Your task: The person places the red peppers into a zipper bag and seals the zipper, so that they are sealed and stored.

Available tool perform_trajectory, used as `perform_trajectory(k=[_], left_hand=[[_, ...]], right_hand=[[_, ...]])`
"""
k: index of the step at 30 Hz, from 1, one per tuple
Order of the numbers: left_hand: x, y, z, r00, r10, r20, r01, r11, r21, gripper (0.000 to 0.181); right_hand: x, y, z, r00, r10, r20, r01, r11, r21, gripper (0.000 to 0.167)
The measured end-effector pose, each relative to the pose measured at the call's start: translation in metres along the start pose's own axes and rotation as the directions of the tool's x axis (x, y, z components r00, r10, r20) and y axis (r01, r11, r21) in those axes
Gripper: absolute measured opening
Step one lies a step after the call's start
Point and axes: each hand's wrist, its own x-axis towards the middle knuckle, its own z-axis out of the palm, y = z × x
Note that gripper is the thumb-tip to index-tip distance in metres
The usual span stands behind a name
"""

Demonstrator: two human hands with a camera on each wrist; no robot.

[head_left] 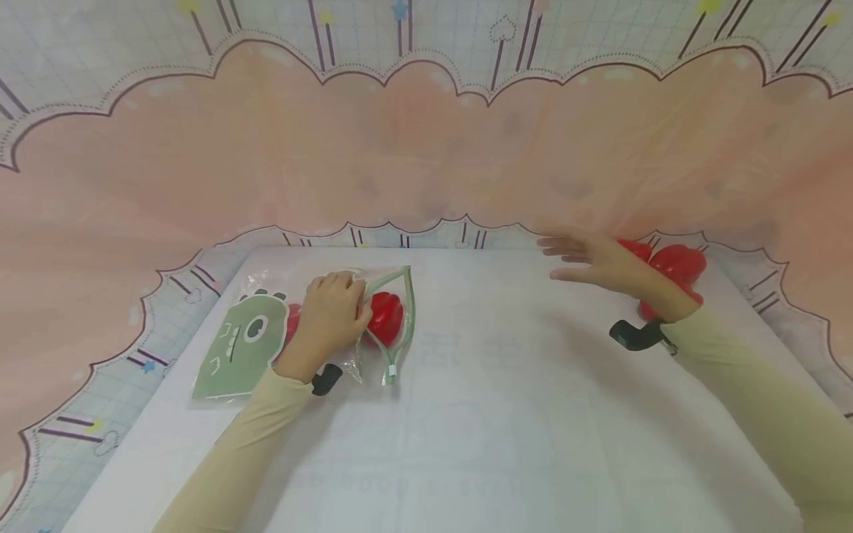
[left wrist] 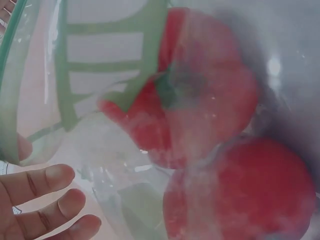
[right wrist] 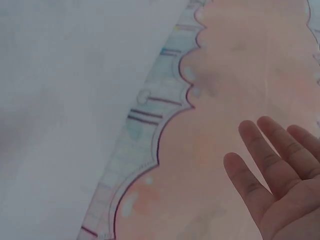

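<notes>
A clear zip bag (head_left: 233, 355) with a green cartoon monster print lies at the left of the table, its green-edged mouth spread apart toward the right. My left hand (head_left: 335, 314) is over the mouth end, fingers bent at the bag's film. Within the bag, a red bell pepper (head_left: 385, 318) shows at the mouth, and more red shows behind my wrist. The left wrist view shows two red peppers (left wrist: 210, 95) through the film, one with a green stem. My right hand (head_left: 596, 263) is raised above the table, fingers extended, holding nothing.
Several red peppers (head_left: 677, 264) lie at the far right of the white table (head_left: 493, 414), partly hidden by my right forearm. A patterned pink and pale blue cloth (head_left: 426, 163) hangs behind the table and around its sides. A dark strap mount sits on each wrist.
</notes>
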Motion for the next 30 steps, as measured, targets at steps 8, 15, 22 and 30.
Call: perform_trajectory(k=[8,15,22,30], left_hand=[[-0.003,-0.002,0.001,1.000,-0.005,0.024,0.005,1.000,0.020,0.028],[-0.006,-0.002,0.002,1.000,-0.022,0.006,0.021,0.999,0.039,0.036],[-0.008,-0.002,0.005,0.996,-0.024,-0.083,0.027,0.999,0.038,0.032],[-0.008,-0.004,0.010,0.990,-0.020,-0.140,0.024,0.999,0.028,0.033]], right_hand=[[-0.022,0.021,-0.023,0.993,0.104,-0.049,-0.108,0.990,-0.087,0.062],[-0.042,0.036,-0.042,0.978,0.200,-0.057,-0.205,0.974,-0.093,0.057],[-0.056,0.055,-0.056,0.981,0.172,-0.091,-0.182,0.977,-0.109,0.057],[-0.071,0.076,-0.071,0.957,0.255,-0.138,-0.267,0.961,-0.069,0.054]])
